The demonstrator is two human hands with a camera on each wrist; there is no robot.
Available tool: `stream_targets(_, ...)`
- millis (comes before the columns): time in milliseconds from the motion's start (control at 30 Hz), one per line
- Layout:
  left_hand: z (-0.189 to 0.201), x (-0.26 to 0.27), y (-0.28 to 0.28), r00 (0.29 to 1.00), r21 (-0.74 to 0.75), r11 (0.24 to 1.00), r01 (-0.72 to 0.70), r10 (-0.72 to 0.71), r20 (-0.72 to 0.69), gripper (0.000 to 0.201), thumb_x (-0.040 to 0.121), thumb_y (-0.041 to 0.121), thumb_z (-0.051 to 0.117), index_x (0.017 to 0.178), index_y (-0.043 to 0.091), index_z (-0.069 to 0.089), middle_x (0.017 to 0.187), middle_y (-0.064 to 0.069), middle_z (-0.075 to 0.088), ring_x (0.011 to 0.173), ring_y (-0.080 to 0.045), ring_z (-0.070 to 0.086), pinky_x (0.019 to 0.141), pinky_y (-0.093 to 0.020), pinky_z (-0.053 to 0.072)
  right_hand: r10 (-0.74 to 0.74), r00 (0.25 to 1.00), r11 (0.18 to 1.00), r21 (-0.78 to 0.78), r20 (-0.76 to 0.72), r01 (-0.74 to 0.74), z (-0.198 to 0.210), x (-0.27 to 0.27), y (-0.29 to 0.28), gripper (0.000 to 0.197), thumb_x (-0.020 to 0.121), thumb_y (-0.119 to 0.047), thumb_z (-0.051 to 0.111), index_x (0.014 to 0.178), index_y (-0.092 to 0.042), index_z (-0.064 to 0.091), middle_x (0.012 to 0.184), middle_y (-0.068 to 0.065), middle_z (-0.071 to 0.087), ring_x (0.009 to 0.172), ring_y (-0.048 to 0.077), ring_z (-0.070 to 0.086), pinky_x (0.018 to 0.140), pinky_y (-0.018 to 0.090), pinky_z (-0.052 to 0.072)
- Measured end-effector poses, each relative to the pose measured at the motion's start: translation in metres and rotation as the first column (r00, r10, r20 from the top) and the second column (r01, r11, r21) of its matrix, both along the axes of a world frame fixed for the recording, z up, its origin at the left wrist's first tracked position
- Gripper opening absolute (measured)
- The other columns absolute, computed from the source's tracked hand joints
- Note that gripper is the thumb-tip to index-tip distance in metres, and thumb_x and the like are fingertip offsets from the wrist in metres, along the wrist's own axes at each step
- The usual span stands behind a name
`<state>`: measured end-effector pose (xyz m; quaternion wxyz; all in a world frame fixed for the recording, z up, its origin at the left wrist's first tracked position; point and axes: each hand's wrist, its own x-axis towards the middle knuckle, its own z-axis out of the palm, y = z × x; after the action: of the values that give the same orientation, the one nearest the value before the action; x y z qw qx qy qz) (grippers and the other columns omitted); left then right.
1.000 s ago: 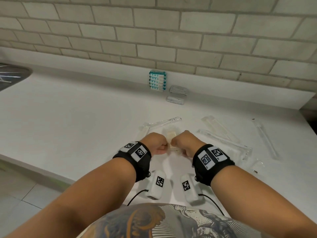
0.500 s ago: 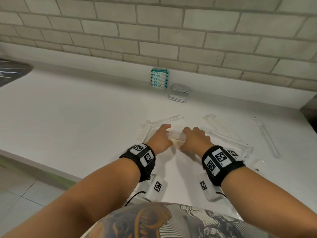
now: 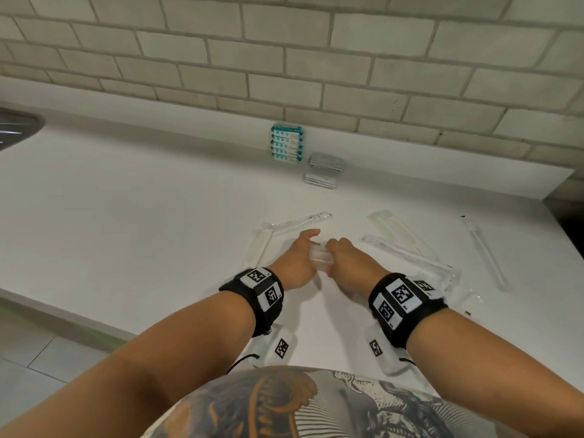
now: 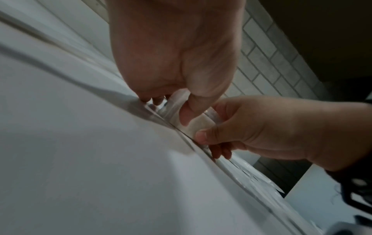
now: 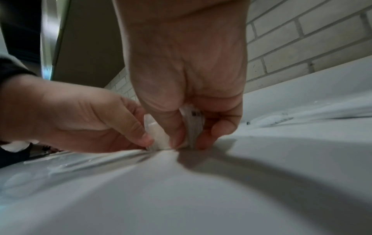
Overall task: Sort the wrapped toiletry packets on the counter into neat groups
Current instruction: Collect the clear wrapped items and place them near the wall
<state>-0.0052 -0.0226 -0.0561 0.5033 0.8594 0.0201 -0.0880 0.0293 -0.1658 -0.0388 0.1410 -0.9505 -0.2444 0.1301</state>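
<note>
A second ago both fists were closed near the counter's front edge. Since then the left hand (image 3: 295, 260) and right hand (image 3: 349, 259) have moved farther from the body, fingers uncurled, and set the small stack of clear-wrapped white packets (image 3: 319, 259) (pinched from either side) down on the white counter (image 3: 126, 216).

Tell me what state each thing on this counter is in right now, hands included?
Left hand: pinching the small clear packets.
Right hand: pinching the same packets.
Small clear packets: held on edge on the counter.
Teal packets: stacked by the wall.
Grey sachets: two neat piles.
Long clear packets: scattered, lying flat.
</note>
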Motion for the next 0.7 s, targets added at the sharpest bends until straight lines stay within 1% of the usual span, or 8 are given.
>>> stream_targets(100, -0.002, 0.004, 0.0, 1.0, 0.088, 0.996, 0.014, -0.013, -0.006, 0.064, 0.086, 0.002, 0.052, 0.142, 0.018, 0.027, 0.118, -0.008, 0.052, 0.095, -0.017, 0.055, 0.087, -0.027, 0.046, 0.019, 1.0, 0.998, -0.055, -0.008, -0.019, -0.002, 0.003, 0.0, 0.026, 0.092, -0.015, 0.052, 0.117, -0.01, 0.046, 0.109, 0.009, 0.045, 0.081, 0.029, 0.059, 0.072, 0.04, 0.049)
stream_targets(233, 0.006, 0.013, 0.006, 0.999, 0.192, 0.98, 0.042, -0.035, -0.039, 0.059, 0.086, 0.008, 0.059, 0.136, 0.019, 0.029, 0.108, -0.005, 0.056, 0.09, -0.02, 0.058, 0.081, -0.029, 0.048, 0.027, 0.999, 0.995, -0.098, -0.046, -0.031, 0.003, 0.01, 0.001, 0.026, 0.091, -0.019, 0.054, 0.115, -0.013, 0.047, 0.108, 0.006, 0.047, 0.083, 0.025, 0.058, 0.069, 0.034, 0.046)
stream_targets(333, 0.013, 0.022, 0.015, 0.994, 0.25, 0.964, 0.095, -0.078, -0.077, 0.058, 0.085, 0.008, 0.058, 0.134, 0.023, 0.029, 0.11, -0.009, 0.061, 0.094, -0.025, 0.062, 0.082, -0.033, 0.05, 0.029, 0.996, 0.995, -0.097, -0.09, -0.038, 0.01, 0.019, 0.002, 0.021, 0.084, -0.031, 0.057, 0.102, -0.026, 0.047, 0.098, -0.002, 0.055, 0.084, 0.019, 0.058, 0.071, 0.034, 0.048)
stream_targets(433, 0.028, 0.038, 0.028, 0.989, 0.26, 0.956, 0.139, -0.122, -0.079, 0.057, 0.086, 0.006, 0.056, 0.133, 0.022, 0.027, 0.101, -0.007, 0.058, 0.079, -0.021, 0.059, 0.067, -0.027, 0.047, 0.069, 0.994, 0.997, -0.034, -0.088, -0.073, 0.031, 0.032, 0.01, 0.013, 0.086, -0.034, 0.055, 0.095, -0.027, 0.049, 0.091, -0.004, 0.057, 0.086, 0.02, 0.054, 0.071, 0.032, 0.038)
stream_targets(500, 0.042, 0.053, 0.039, 0.99, 0.217, 0.965, 0.144, -0.14, -0.035, 0.06, 0.086, 0.007, 0.06, 0.135, 0.021, 0.026, 0.097, -0.002, 0.055, 0.078, -0.017, 0.056, 0.066, -0.024, 0.045, 0.058, 0.993, 0.996, 0.073, -0.101, -0.051, 0.046, 0.046, 0.017, 0.014, 0.089, -0.026, 0.056, 0.101, -0.017, 0.056, 0.092, 0.0, 0.058, 0.084, 0.02, 0.055, 0.067, 0.029, 0.038)
stream_targets(567, 0.054, 0.071, 0.048, 0.998, 0.088, 0.995, 0.051, -0.054, 0.034, 0.064, 0.086, 0.005, 0.062, 0.138, 0.02, 0.027, 0.096, 0.001, 0.056, 0.082, -0.017, 0.058, 0.073, -0.025, 0.047, -0.006, 0.995, 0.975, 0.221, -0.101, 0.028, 0.055, 0.066, 0.024, 0.014, 0.088, -0.023, 0.059, 0.1, -0.014, 0.057, 0.091, 0.001, 0.06, 0.082, 0.019, 0.056, 0.062, 0.027, 0.038)
stream_targets(633, 0.059, 0.093, 0.055, 0.991, -0.093, 0.988, -0.122, 0.127, 0.048, 0.061, 0.088, 0.006, 0.062, 0.139, 0.019, 0.031, 0.104, -0.002, 0.057, 0.091, -0.018, 0.059, 0.082, -0.029, 0.047, -0.113, 0.98, 0.896, 0.41, -0.161, 0.17, 0.058, 0.087, 0.034, 0.01, 0.088, -0.019, 0.062, 0.096, -0.015, 0.057, 0.086, -0.001, 0.059, 0.076, 0.016, 0.055, 0.059, 0.025, 0.038)
stream_targets(700, 0.06, 0.114, 0.059, 0.976, -0.258, 0.941, -0.219, 0.213, -0.05, 0.048, 0.09, 0.011, 0.06, 0.135, 0.013, 0.042, 0.102, -0.003, 0.058, 0.089, -0.016, 0.059, 0.086, -0.033, 0.049, -0.171, 0.942, 0.77, 0.557, -0.288, 0.31, 0.055, 0.107, 0.046, 0.012, 0.088, -0.018, 0.064, 0.098, -0.014, 0.06, 0.087, 0.0, 0.063, 0.075, 0.014, 0.057, 0.063, 0.026, 0.043)
